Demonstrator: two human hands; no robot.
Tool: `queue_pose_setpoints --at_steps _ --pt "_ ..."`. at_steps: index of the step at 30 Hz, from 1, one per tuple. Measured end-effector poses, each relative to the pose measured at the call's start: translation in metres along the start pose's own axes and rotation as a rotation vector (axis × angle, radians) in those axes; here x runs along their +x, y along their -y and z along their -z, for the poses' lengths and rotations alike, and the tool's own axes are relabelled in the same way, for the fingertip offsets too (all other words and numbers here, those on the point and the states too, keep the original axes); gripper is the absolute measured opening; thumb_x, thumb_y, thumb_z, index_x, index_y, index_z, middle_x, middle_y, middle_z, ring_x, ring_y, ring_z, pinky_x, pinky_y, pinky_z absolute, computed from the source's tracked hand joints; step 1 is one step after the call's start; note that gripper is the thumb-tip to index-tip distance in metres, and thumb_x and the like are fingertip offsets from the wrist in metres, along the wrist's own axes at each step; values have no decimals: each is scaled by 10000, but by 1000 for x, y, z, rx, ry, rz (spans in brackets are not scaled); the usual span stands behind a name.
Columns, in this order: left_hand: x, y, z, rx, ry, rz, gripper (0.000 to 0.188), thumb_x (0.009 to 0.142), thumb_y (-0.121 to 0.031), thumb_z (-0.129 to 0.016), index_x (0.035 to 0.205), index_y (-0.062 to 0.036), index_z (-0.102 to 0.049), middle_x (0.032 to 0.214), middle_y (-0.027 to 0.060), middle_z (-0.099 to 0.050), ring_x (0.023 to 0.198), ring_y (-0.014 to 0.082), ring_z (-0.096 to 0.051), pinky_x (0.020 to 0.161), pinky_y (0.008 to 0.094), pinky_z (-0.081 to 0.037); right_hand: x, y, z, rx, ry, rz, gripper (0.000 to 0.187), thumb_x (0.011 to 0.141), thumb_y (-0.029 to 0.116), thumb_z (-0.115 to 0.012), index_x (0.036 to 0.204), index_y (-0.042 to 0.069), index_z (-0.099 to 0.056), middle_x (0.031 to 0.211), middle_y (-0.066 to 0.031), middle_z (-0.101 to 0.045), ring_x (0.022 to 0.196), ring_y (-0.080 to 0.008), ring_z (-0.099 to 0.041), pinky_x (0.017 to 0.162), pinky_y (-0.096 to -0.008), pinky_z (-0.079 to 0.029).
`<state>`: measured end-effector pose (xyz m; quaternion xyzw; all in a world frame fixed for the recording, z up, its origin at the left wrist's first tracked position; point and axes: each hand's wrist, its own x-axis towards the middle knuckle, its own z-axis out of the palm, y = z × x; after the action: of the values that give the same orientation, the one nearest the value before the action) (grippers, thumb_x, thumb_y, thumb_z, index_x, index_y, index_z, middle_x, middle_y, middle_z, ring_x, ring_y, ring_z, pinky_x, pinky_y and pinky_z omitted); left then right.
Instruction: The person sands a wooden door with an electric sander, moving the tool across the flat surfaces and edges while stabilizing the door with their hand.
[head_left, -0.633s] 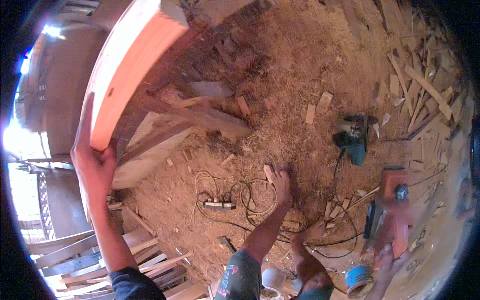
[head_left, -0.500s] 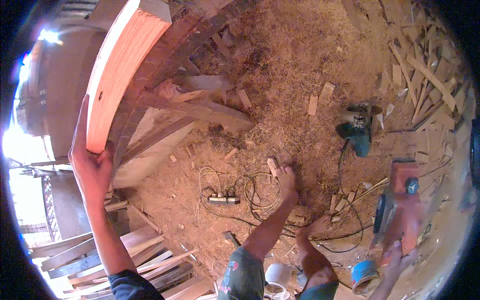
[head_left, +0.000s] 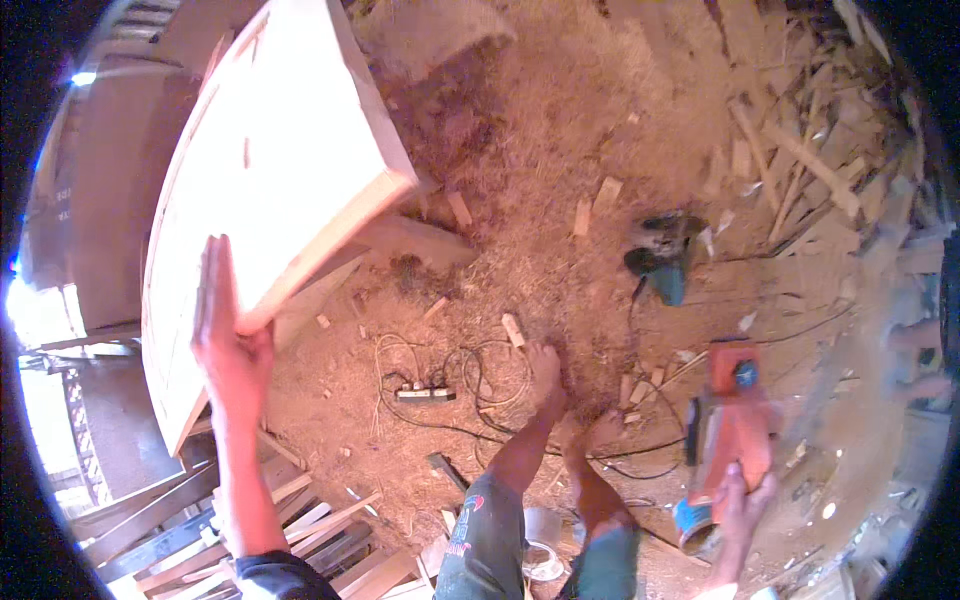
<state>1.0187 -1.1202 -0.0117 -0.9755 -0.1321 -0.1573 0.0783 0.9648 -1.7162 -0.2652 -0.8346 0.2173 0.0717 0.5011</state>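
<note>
In my left hand point(head_left: 232, 345) I grip the lower edge of a wide, pale wooden board point(head_left: 265, 150), fingers along its bright face and thumb at its edge. The board stands tilted and rises past the top of the picture at the left. My right hand point(head_left: 742, 505) is closed round the rear handle of an orange electric planer point(head_left: 735, 425) with a blue front knob, raised at the lower right. Its black side part faces my legs.
A green power tool point(head_left: 662, 258) lies on the sawdust-covered ground. A power strip point(head_left: 425, 395) with coiled cords sits before my feet. Scrap wood point(head_left: 815, 170) is heaped at right, planks point(head_left: 190, 535) at lower left. A blue can point(head_left: 695, 525) stands below the planer.
The board has turned from its narrow edge to show its broad face, and lower. My left hand has shifted slightly right. The planer has moved left, toward my legs.
</note>
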Motion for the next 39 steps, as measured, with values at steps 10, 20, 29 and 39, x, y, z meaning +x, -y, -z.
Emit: queue_pose_setpoints --at_steps 10,20,29,39 --pt "9 15 18 -49 79 77 919 725 50 -683 1559 -106 -329 1609 189 -303 1483 388 -290 1205 549 -223 -74 278 28 210 344 -186 291 946 266 -677 1042 55 -502 675 -41 -553 487 -142 -547 399 -303 -431" --pt "103 170 -20 -359 3 295 459 991 -385 -561 1318 -66 -601 1320 171 -612 1242 377 -537 1039 472 -403 -98 486 -64 399 755 94 419 1029 426 -527 1133 24 -581 692 -28 -579 551 -93 -542 480 -264 -443" --pt "195 189 -79 -29 184 689 714 988 -597 -371 1552 -160 -340 1624 114 -293 1502 354 -241 1158 632 -189 -61 577 -188 316 841 154 417 1033 440 -504 1107 35 -572 692 -6 -552 529 -72 -524 465 -242 -436" --pt "201 187 -67 4 180 678 700 994 -562 -392 1545 -132 -352 1609 141 -317 1489 378 -258 1147 624 -197 -58 595 -211 243 827 141 370 1029 382 -509 1110 27 -575 637 -6 -551 516 -83 -530 461 -254 -442"
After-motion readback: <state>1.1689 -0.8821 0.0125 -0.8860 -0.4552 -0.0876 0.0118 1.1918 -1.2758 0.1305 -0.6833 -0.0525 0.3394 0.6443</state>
